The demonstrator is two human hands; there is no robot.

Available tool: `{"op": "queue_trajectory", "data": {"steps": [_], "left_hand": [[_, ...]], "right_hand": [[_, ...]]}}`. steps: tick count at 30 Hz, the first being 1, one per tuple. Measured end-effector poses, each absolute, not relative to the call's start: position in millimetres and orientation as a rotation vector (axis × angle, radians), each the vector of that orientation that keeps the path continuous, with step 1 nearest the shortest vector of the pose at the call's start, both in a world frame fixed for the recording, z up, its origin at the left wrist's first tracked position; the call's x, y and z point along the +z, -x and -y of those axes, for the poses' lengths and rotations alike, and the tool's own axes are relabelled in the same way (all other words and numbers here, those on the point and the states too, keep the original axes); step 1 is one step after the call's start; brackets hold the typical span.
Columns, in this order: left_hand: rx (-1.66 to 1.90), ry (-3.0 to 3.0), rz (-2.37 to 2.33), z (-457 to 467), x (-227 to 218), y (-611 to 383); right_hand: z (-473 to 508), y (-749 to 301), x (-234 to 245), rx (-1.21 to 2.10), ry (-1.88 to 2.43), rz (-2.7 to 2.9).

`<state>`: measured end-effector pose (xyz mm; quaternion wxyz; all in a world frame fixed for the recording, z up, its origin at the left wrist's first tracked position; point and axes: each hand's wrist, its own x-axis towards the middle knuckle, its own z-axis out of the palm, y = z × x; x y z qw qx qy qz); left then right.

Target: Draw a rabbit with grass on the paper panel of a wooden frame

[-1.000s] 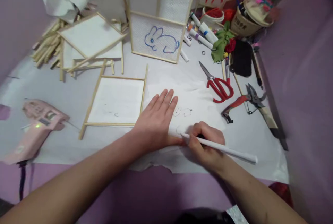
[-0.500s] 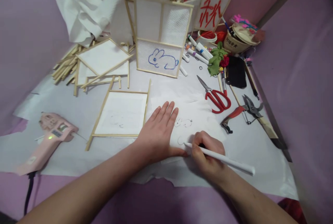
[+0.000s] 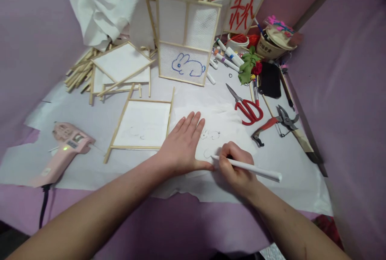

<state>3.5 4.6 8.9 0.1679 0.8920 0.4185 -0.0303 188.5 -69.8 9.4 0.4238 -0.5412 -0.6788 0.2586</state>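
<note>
My right hand (image 3: 237, 167) is closed round a white pen (image 3: 256, 168), whose tip touches a white sheet (image 3: 232, 125) beside a small curved line. Just above that line the sheet carries a little rabbit sketch (image 3: 211, 134). Flat on the paper lies my left hand (image 3: 183, 145), fingers stretched out and thumb pointing toward the pen tip. To its left rests a wooden-stick frame (image 3: 141, 125) with white paper and faint marks. Behind the hands stands a lantern panel (image 3: 185, 42) with a blue rabbit drawing.
A pink glue gun (image 3: 63, 151) lies at left, a stick pile (image 3: 80, 71) behind it. Red-handled scissors (image 3: 249, 111), pruning shears (image 3: 274, 123), a black phone (image 3: 269, 80) and markers (image 3: 229, 62) lie at right. A red-character panel (image 3: 243, 6) stands at the back.
The view has shifted slightly, so most things sit higher in the picture. The curved line by the pen tip looks longer and rounder. My left hand stays flat on the paper.
</note>
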Motion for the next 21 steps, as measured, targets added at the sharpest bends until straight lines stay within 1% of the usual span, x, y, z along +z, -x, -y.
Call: {"op": "queue_trajectory", "data": {"steps": [8,15,21], "left_hand": [[-0.045,-2.588,-1.189,-2.7,6.9,-1.8],[-0.004,-2.639,-1.190,-0.9,13.3,-3.1],[0.096,-2.661,-1.135,-0.7,27.4,-8.1]], "right_hand": [[75.8,-199.7,-1.6,0.681,1.222,1.382],[70.1,-201.1,20.4,0.487,1.268,1.597],[66.2,-198.9,21.7,0.495,1.270,1.618]]}}
